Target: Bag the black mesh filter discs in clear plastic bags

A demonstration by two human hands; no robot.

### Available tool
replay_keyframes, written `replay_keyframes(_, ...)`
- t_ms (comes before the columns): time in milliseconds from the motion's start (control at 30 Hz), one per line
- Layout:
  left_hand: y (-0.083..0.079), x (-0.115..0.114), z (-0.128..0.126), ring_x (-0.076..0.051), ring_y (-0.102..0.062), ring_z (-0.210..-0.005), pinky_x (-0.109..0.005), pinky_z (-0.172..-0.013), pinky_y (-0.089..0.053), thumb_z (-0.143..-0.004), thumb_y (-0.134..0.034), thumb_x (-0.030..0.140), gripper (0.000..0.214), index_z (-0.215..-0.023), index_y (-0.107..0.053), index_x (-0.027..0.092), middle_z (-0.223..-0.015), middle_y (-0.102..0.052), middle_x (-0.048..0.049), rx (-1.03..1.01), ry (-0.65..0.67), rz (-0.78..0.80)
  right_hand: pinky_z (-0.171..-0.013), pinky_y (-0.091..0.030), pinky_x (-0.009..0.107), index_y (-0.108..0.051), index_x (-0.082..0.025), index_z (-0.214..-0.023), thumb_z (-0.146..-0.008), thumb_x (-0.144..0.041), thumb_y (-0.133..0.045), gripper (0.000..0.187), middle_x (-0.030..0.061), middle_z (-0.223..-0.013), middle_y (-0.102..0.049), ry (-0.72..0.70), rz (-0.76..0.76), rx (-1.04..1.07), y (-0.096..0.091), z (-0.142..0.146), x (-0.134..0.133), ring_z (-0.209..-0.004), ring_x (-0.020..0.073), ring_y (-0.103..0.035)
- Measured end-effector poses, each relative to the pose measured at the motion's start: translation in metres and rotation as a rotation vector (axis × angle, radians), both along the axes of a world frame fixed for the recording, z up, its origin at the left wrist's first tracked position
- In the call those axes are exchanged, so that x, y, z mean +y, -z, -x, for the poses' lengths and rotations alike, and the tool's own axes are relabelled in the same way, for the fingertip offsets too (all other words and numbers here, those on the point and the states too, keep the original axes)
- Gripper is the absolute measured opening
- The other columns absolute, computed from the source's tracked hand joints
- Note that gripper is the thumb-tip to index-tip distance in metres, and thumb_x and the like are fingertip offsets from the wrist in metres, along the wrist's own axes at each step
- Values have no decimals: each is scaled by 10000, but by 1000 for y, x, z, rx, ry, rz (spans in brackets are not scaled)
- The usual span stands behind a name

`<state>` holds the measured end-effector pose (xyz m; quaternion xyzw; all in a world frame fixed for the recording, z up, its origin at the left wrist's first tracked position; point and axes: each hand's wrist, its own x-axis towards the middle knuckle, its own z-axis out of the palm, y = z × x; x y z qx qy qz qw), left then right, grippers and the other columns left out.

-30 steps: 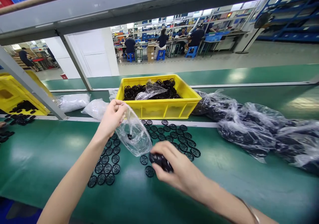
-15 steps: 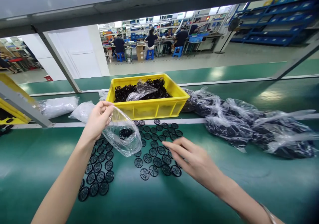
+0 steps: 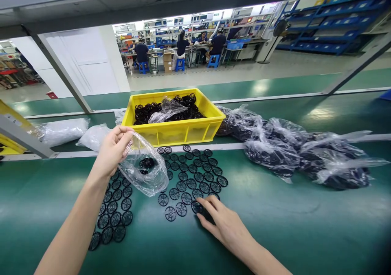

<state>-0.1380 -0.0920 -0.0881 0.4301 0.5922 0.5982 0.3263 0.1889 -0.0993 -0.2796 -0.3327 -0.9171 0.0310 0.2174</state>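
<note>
the left hand [image 3: 112, 152] is pinching the top edge of a clear plastic bag [image 3: 149, 181], fingers closed firmly on the film, and the bag is hanging just off the hand at about 4 o'clock. a few black mesh discs [image 3: 147, 163] are sitting inside it. the right hand [image 3: 222, 222], reaching in from 5 o'clock with its wrist low, is closing narrowly around a dark clump of discs [image 3: 204, 213] on the green conveyor belt [image 3: 275, 222]. loose discs [image 3: 181, 186] are lying flat between the hands, a yellow crate [image 3: 174, 134] is sitting at 12 o'clock, and bagged parts [image 3: 271, 152] are piling up at 3 o'clock.
</note>
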Motion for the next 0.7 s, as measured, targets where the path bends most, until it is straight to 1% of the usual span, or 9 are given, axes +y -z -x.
replay_keyframes(100,1,-4,3,-48,-319,-357,-161,-315,-179,-838,-671,311,155,-919,-591,206,-606,-498,43,7,-3,8,-524,-541,266,-538,-194,-1132,-978,-253,-447,189,93,-975,-624,-18,-62,-26,5,6,-3,-731,197,-681)
replay_keyframes(167,3,-5,5,-56,-331,-357,-166,-314,-190,-833,-679,324,166,-918,-596,209,-587,-481,47,6,-15,11,-563,-563,282,-536,-201,-1060,-963,-244,-453,134,88,-963,-633,-25,-26,-17,4,-1,-4,-753,203,-681)
replay_keyframes(233,6,-4,7,-60,-340,-360,-167,-317,-197,-827,-686,330,171,-915,-601,210,-584,-475,46,2,-22,8,-584,-569,279,-531,-206,-1074,-972,-253,-436,147,81,-959,-633,3,21,9,-1,-13,-1,-734,188,-678)
replay_keyframes(300,9,-3,8,-62,-351,-371,-166,-322,-199,-824,-692,331,175,-915,-604,211,-598,-483,41,-3,-16,3,-555,-552,265,-529,-198,-1169,-991,-272,-415,223,87,-988,-625,76,17,21,-5,-25,8,-675,164,-664)
replay_keyframes(367,11,-1,7,-61,-356,-384,-165,-328,-209,-824,-694,333,177,-915,-604,210,-610,-490,37,-5,-5,-2,-481,-506,251,-534,-195,-1226,-1000,-285,-397,279,93,-997,-612,133,-28,2,-5,-35,18,-594,144,-629)
replay_keyframes(467,13,0,6,-56,-329,-386,-162,-335,-210,-826,-698,353,194,-914,-599,211,-595,-471,48,6,15,4,-414,-441,234,-566,-197,-1132,-986,-283,-398,239,84,-973,-600,127,-42,-37,3,-42,23,-519,121,-577)
replay_keyframes(600,13,1,7,-61,-339,-399,-159,-338,-216,-811,-715,411,259,-934,-604,213,-598,-474,52,26,-5,37,-413,-441,235,-522,-204,-975,-949,-261,-439,104,60,-920,-589,99,28,-35,9,-34,17,-525,126,-569)
replay_keyframes(633,13,2,7,-61,-342,-402,-159,-339,-218,-807,-717,415,265,-936,-605,213,-603,-477,52,27,-16,35,-435,-461,240,-520,-204,-992,-945,-251,-443,102,58,-922,-587,90,45,-25,7,-29,17,-548,133,-584)
replay_keyframes(700,13,2,7,-59,-331,-400,-158,-339,-214,-805,-715,411,262,-936,-605,212,-599,-469,56,28,-22,27,-492,-502,254,-526,-195,-1115,-947,-233,-441,192,70,-971,-584,72,61,-15,2,-16,19,-597,142,-608)
